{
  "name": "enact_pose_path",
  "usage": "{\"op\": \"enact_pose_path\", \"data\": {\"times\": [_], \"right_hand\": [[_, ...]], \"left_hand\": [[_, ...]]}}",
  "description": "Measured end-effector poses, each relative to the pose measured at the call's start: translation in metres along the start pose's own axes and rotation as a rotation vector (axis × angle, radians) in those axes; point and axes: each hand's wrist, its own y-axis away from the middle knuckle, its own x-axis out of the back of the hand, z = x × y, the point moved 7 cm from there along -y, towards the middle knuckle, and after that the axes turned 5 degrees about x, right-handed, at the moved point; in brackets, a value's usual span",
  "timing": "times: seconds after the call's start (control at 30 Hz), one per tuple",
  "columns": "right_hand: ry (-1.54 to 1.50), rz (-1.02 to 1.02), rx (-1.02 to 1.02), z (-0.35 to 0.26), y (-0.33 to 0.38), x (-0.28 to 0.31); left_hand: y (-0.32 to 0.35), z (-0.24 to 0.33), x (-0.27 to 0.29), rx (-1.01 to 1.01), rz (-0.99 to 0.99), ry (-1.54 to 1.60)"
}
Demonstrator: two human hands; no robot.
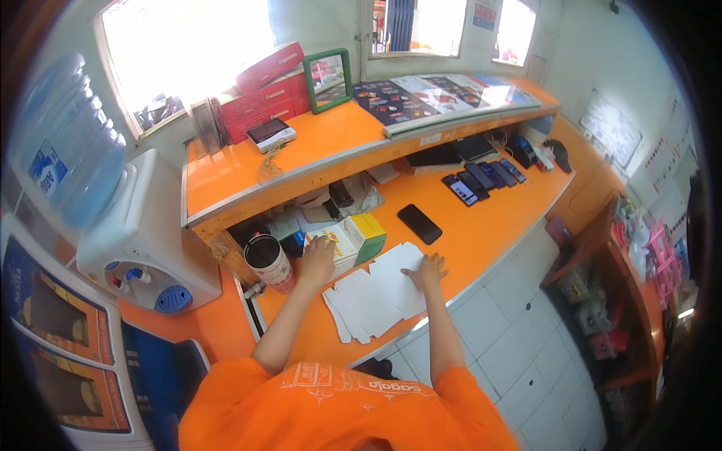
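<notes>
My left hand [319, 257] rests on the left end of a stack of white, yellow and green cartons [365, 236], its fingers lying over the top. With fingers spread, my right hand [427, 272] lies on the right part of some white sheets [370, 299] with notched, irregular edges, like flattened cartons turned plain side up. These sheets cover the orange counter just in front of me. Beyond them lies a black smartphone [420, 224]. Left of my left hand stands a tall patterned cup [269, 261] with a dark inside.
Several phones [483, 180] lie in a row farther right under the raised shelf [301, 158]. A green-framed mirror [328, 80], red boxes [259, 109] and a small white device [271, 134] stand on it. A water dispenser [147, 233] is at left, a stocked shelf unit [594, 293] at right.
</notes>
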Motion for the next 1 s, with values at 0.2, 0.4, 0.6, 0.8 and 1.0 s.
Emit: {"op": "enact_pose_path", "data": {"times": [0.2,0.4,0.6,0.8,1.0], "right_hand": [[0.102,0.113,0.057,-0.011,0.005,0.003],[0.083,0.119,-0.056,0.007,0.020,0.021],[0.255,0.322,0.210,-0.029,0.028,0.054],[-0.629,0.131,0.511,-0.040,0.105,0.149],[-0.739,0.277,0.613,-0.010,0.191,0.228]], "left_hand": [[0.030,0.059,0.018,-0.194,-0.046,0.329],[0.089,0.095,-0.046,-0.313,-0.616,0.281],[0.163,0.104,-0.112,-0.194,-1.039,-0.142],[0.095,0.127,0.026,-0.181,0.098,0.466],[0.065,0.184,0.102,-0.469,-0.082,0.589]]}}
